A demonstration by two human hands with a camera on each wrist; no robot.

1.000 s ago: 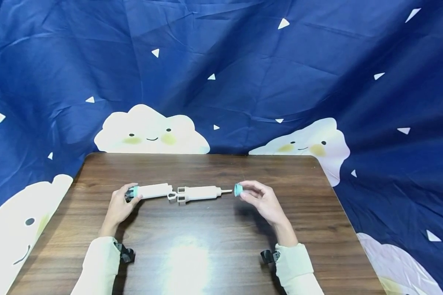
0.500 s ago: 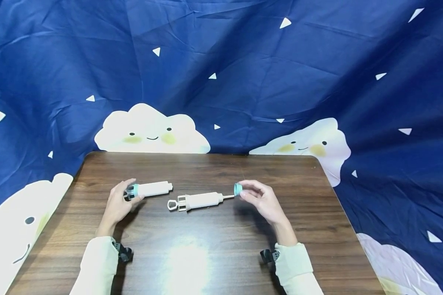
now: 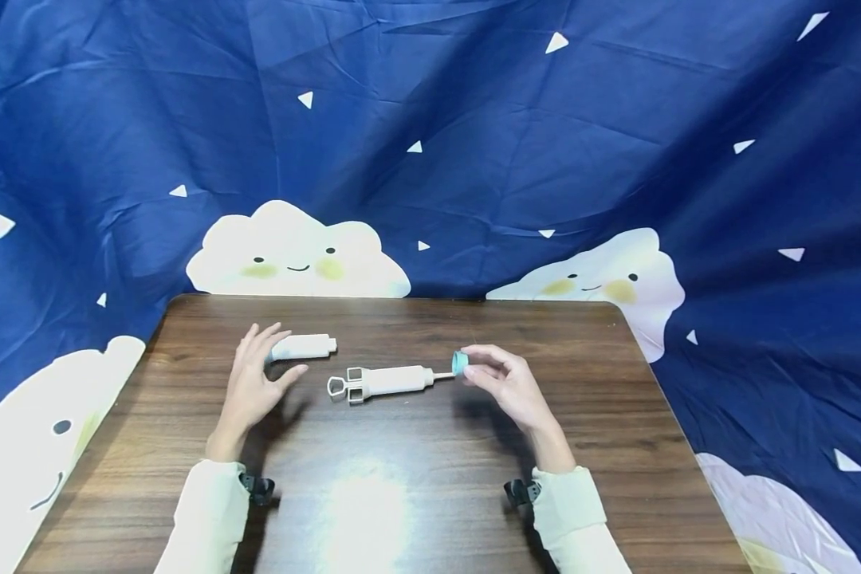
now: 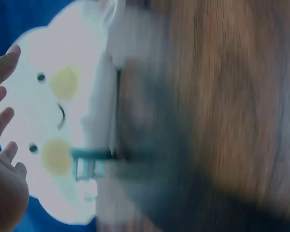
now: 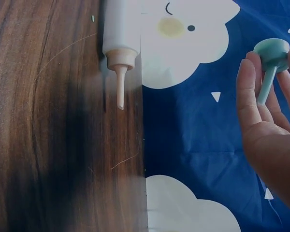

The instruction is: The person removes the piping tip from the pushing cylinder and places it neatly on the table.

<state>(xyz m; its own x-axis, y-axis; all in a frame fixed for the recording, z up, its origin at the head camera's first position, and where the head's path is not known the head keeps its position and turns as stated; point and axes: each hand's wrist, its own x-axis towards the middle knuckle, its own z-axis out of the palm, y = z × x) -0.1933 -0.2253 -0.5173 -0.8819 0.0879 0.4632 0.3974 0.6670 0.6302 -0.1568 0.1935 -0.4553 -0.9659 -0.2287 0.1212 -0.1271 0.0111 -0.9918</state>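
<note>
My left hand [image 3: 253, 388] has its fingers and thumb spread, close beside a white toy syringe [image 3: 304, 346] whose left end it covers. In the blurred left wrist view, that syringe shows a teal frame-like end [image 4: 91, 163]. Between thumb and fingers, my right hand [image 3: 516, 391] pinches a small teal funnel-shaped piece [image 3: 460, 363]; the right wrist view shows its round head [image 5: 272, 50] and thin stem. A second toy syringe [image 3: 396, 380], white with a beige tip and ring handle, lies mid-table, its tip pointing toward the teal piece.
The dark wooden table [image 3: 430, 327] has rounded back corners. Behind it hangs a blue cloth [image 3: 445, 183] with clouds and white triangles. A bright glare lies on the front middle of the table. Black cameras [image 3: 258, 489] sit on both wrists.
My left hand has let go of the white syringe with the teal end, which now lies farther back. The beige-tipped syringe has shifted slightly, apart from the other. My right hand keeps the teal piece.
</note>
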